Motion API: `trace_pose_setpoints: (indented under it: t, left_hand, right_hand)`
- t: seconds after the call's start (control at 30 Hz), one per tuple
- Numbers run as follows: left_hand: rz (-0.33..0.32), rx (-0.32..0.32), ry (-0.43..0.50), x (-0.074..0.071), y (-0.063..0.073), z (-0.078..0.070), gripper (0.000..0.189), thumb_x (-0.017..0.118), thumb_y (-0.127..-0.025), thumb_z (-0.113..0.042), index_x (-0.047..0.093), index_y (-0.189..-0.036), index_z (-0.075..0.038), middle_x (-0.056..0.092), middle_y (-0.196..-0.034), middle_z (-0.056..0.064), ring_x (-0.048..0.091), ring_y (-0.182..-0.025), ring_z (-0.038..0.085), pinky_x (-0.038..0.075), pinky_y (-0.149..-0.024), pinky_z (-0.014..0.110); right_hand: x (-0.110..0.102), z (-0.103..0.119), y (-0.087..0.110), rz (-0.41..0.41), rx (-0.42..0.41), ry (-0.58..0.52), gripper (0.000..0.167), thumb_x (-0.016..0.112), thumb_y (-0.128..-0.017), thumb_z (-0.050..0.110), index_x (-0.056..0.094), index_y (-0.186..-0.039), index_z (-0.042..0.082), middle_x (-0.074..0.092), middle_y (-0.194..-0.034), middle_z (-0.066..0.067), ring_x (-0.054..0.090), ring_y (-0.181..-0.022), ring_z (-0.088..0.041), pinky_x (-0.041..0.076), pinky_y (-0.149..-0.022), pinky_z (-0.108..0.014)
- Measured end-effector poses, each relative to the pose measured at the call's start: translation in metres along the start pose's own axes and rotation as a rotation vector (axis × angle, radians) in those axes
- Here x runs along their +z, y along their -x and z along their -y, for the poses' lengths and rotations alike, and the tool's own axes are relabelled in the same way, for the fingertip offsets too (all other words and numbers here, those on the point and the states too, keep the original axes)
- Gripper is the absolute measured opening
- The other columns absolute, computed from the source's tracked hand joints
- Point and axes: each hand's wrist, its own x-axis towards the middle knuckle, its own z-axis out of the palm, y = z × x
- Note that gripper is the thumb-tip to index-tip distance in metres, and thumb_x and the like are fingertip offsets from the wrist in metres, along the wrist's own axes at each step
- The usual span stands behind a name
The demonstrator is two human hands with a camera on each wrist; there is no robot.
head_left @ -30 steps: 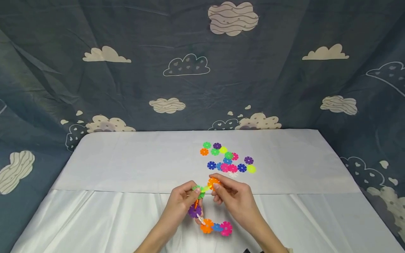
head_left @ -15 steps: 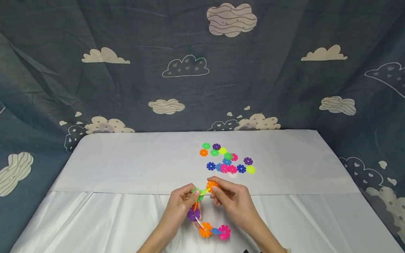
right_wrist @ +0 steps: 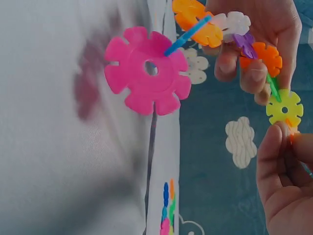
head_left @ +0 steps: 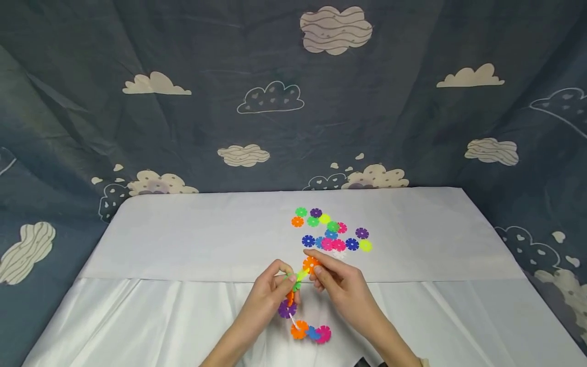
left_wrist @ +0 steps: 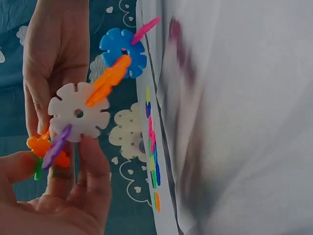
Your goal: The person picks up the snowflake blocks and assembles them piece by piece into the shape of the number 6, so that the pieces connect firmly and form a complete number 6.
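A chain of notched plastic flower discs hangs between the hands, slotted edge to edge. My left hand pinches it near the green disc. With thumb and index finger, my right hand pinches the orange end disc, which is joined to the yellow disc. Below the left hand the chain runs through an orange disc, a purple disc, a white disc, another orange disc and a blue disc. Its free end is a pink disc, hanging over the cloth.
Several loose flower discs in mixed colours lie beyond the hands, some overlapping. A white cloth covers the table. Behind it hangs a dark curtain with printed clouds. A small black object shows at the bottom edge.
Both hands keep hold of the chain. The left hand has shifted slightly right, its fingers more bent near the green disc, and the pink free end has swung a little to the left.
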Motion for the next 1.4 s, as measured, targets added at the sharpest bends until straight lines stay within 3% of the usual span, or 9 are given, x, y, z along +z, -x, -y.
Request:
trace_pose_setpoints:
  t: [0.17,0.27,0.47,0.7,0.87,1.07,1.23,1.4]
  left_hand:
    - [0.014,0.009,-0.054,-0.005,0.0,0.0,0.027,0.051,-0.102,-0.02,0.052,-0.128,-0.01,0.068,-0.086,0.017,0.057,-0.072,0.021,0.043,-0.068,0.026]
    - [0.02,0.025,-0.063,-0.006,0.0,0.0,0.025,0.05,-0.102,-0.016,0.057,-0.125,-0.009,0.068,-0.089,0.02,0.056,-0.075,0.023,0.043,-0.07,0.027]
    - [0.052,0.046,-0.056,-0.008,-0.001,-0.002,0.022,0.051,-0.102,-0.014,0.062,-0.118,-0.005,0.064,-0.096,0.02,0.049,-0.064,0.015,0.045,-0.056,0.022]
    - [0.063,0.062,-0.046,-0.009,-0.002,-0.003,0.02,0.055,-0.101,-0.019,0.064,-0.113,-0.006,0.063,-0.104,0.018,0.057,-0.081,0.017,0.049,-0.069,0.023]
    - [-0.021,0.043,-0.05,-0.01,-0.003,0.0,0.019,0.063,-0.098,-0.021,0.067,-0.105,-0.004,0.064,-0.092,0.013,0.058,-0.078,0.016,0.048,-0.074,0.025]
    - [-0.143,0.031,-0.087,-0.02,-0.003,-0.001,0.018,0.064,-0.097,-0.024,0.068,-0.097,-0.006,0.06,-0.084,0.005,0.052,-0.073,0.015,0.046,-0.071,0.025]
    - [-0.142,0.019,-0.069,-0.025,-0.002,-0.001,0.021,0.062,-0.098,-0.021,0.065,-0.097,0.0,0.06,-0.084,0.009,0.051,-0.066,0.015,0.046,-0.064,0.024]
    - [-0.14,0.04,-0.107,-0.028,-0.003,-0.001,0.021,0.061,-0.099,-0.022,0.066,-0.097,-0.001,0.06,-0.084,0.01,0.049,-0.069,0.015,0.045,-0.067,0.023]
  right_hand:
    - [0.005,-0.002,0.0,-0.018,-0.033,-0.038,0.033,0.061,-0.097,0.006,0.061,-0.128,0.017,0.067,-0.086,-0.007,0.065,-0.074,-0.028,0.057,-0.071,-0.03]
    - [0.008,-0.003,0.0,-0.014,-0.042,-0.085,0.023,0.063,-0.096,0.008,0.059,-0.119,0.012,0.067,-0.086,-0.007,0.065,-0.074,-0.034,0.057,-0.07,-0.031]
    - [0.009,-0.005,0.001,-0.009,-0.036,-0.096,0.019,0.068,-0.094,0.016,0.065,-0.112,0.016,0.068,-0.085,-0.011,0.064,-0.07,-0.031,0.058,-0.068,-0.032]
    - [0.011,-0.005,0.001,-0.001,-0.055,-0.052,0.019,0.068,-0.094,0.02,0.068,-0.113,0.021,0.068,-0.087,-0.009,0.064,-0.07,-0.025,0.057,-0.067,-0.03]
    - [0.008,-0.006,0.001,0.018,0.002,0.08,0.025,0.069,-0.093,0.014,0.068,-0.117,0.022,0.068,-0.088,0.001,0.064,-0.074,-0.018,0.055,-0.071,-0.028]
    - [-0.009,-0.012,-0.01,-0.045,0.096,0.256,0.024,0.074,-0.088,0.011,0.072,-0.111,0.016,0.067,-0.086,0.006,0.06,-0.08,-0.011,0.053,-0.073,-0.027]
    - [-0.033,-0.026,-0.028,-0.031,0.098,0.327,0.025,0.071,-0.091,0.011,0.07,-0.116,0.011,0.068,-0.095,0.0,0.06,-0.085,-0.016,0.053,-0.073,-0.029]
    - [-0.054,-0.04,-0.05,0.024,0.089,0.474,0.03,0.072,-0.089,0.009,0.068,-0.12,0.009,0.066,-0.106,-0.005,0.059,-0.088,-0.021,0.054,-0.068,-0.028]
